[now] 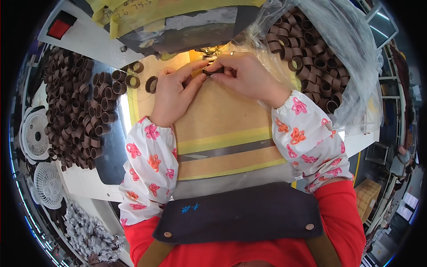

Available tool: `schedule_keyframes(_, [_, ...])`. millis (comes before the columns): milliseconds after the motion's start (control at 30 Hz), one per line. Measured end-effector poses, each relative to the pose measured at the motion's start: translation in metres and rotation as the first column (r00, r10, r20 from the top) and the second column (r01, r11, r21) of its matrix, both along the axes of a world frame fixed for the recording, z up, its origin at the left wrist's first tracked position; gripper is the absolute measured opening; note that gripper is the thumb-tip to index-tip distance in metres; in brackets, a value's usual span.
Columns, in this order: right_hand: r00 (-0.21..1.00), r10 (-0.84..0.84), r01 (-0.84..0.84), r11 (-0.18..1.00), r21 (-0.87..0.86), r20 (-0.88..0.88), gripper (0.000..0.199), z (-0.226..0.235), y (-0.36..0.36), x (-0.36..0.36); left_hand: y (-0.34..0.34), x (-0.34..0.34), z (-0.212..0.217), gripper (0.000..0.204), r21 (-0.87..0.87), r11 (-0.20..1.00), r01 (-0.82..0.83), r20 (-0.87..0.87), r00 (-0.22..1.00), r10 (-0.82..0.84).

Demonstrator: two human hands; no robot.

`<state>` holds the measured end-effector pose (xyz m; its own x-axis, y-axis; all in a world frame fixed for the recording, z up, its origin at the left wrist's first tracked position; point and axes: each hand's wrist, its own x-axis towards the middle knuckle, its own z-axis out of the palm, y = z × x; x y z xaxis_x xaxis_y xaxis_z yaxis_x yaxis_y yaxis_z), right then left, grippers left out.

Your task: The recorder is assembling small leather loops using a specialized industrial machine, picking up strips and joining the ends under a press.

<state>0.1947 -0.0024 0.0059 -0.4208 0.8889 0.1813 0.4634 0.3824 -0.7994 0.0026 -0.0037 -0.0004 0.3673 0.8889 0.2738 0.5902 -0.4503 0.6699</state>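
Note:
My left hand (173, 94) and my right hand (250, 76) meet at the lit metal stitching parts (210, 54) of a sewing machine. Between their pinched fingertips is a small dark brown band (214, 71), mostly hidden by the fingers. It looks like one of the brown rings around me, though its full shape does not show. Just left of my left hand, a single brown ring (151, 84) stands on the work surface, and a fine thread curls near it. A few more rings (132, 81) trail off toward the left pile.
Large heaps of brown rings lie at the left (71, 111) and, by clear plastic sheeting (356, 58), at the right (311, 66). The taped machine body (195, 29) overhangs the tan work surface (222, 120). White fans (48, 184) stand at the far left.

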Motion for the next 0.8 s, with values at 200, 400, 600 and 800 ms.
schedule_keyframes(200, [0.985,-0.094,0.112,0.987,0.118,-0.147,0.011,-0.016,0.007,0.003,0.003,0.008,-0.001,0.023,-0.183,0.975,-0.127,0.061,0.988,0.14])
schedule_keyframes(400, [0.966,-0.227,0.235,0.971,0.052,-0.126,0.009,-0.004,0.01,-0.007,0.015,0.013,-0.012,0.025,-0.053,0.983,-0.178,0.113,0.977,0.183])
schedule_keyframes(600, [0.967,-0.255,0.235,0.928,0.289,0.032,0.014,-0.013,0.018,-0.002,0.021,0.02,-0.01,0.022,-0.126,0.969,-0.212,0.062,0.973,0.221])
schedule_keyframes(800, [0.976,-0.214,0.212,0.928,0.308,-0.027,0.006,-0.009,0.017,-0.007,0.026,0.013,-0.013,0.024,-0.126,0.976,-0.178,0.101,0.976,0.191])
